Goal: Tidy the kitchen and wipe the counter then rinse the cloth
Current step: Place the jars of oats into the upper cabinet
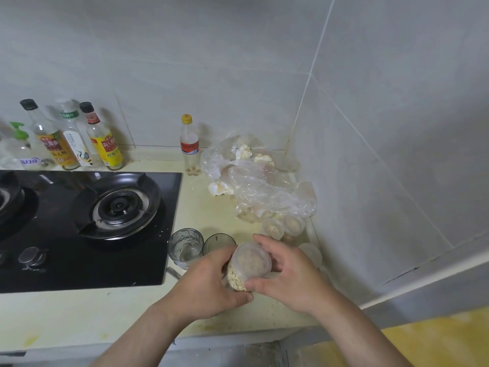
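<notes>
Head view, hands: the left hand (209,284) curls round the side of a small clear tub (236,279) of pale pieces, while the right hand (288,276) pinches the rim of its lid (252,259) between fingers and thumb.
Tub: it is tilted and held just above the front of the counter (79,313), near its right end.
Lid risk: I cannot tell whether the lid is seated. If it pops off at this tilt, the pieces would likely scatter over the counter.
Glass risk: a clear glass (185,246) and a dark glass (215,243) stand just behind the left hand, so a knuckle swinging back could tip one.
Stove edge: the black stove (87,229) lies to the left, and spilled bits could lodge along its rim.
Clutter: a crumpled plastic bag (264,186) and more small tubs (283,226) crowd the right corner, so anything set down there may sit unsteady.
Wiping: nothing to wipe with is in view, so that step looks not yet begun.
</notes>
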`<state>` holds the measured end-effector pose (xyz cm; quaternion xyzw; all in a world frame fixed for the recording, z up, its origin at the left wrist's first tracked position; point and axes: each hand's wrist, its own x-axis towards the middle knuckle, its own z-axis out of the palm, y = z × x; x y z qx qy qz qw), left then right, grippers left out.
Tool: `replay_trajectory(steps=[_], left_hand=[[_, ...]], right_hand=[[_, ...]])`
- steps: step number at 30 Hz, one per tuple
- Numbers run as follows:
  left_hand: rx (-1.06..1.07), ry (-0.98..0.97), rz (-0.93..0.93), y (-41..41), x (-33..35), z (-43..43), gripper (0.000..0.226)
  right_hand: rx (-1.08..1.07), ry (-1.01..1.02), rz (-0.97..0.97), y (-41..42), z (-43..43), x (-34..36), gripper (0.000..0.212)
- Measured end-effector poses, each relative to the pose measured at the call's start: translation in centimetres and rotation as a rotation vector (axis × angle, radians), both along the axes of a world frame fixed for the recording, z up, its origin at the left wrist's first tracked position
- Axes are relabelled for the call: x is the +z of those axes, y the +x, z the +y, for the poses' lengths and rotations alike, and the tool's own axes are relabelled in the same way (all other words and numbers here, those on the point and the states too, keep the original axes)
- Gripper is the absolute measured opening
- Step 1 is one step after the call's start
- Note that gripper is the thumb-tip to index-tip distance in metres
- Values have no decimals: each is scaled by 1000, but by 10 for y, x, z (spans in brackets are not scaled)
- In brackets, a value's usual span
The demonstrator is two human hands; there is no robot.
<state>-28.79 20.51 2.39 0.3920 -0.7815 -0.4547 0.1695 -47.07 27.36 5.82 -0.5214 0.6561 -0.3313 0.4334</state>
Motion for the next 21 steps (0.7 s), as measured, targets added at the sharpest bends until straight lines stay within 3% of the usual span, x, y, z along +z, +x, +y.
replay_trajectory(steps=[2,4,7,10,16,21], left_hand=[[4,1,-10,1,-3,1,68],[15,13,-23,2,-5,1,70],[26,26,-37,5,-5,0,73],[33,29,-52,8,-3,0,73],[48,13,-64,12,2,-1,71],[68,8,-42,15,8,-3,69]], right_hand=[[-35,22,-19,-10,5,-3,84],[-135,34,36,-25,12,-12,63],[-264,187,497,-53,26,-37,45],[-179,327,883,-65,38,-66,46],[-241,368,747,-70,44,-103,76],[-245,346,677,-71,45,-101,67]])
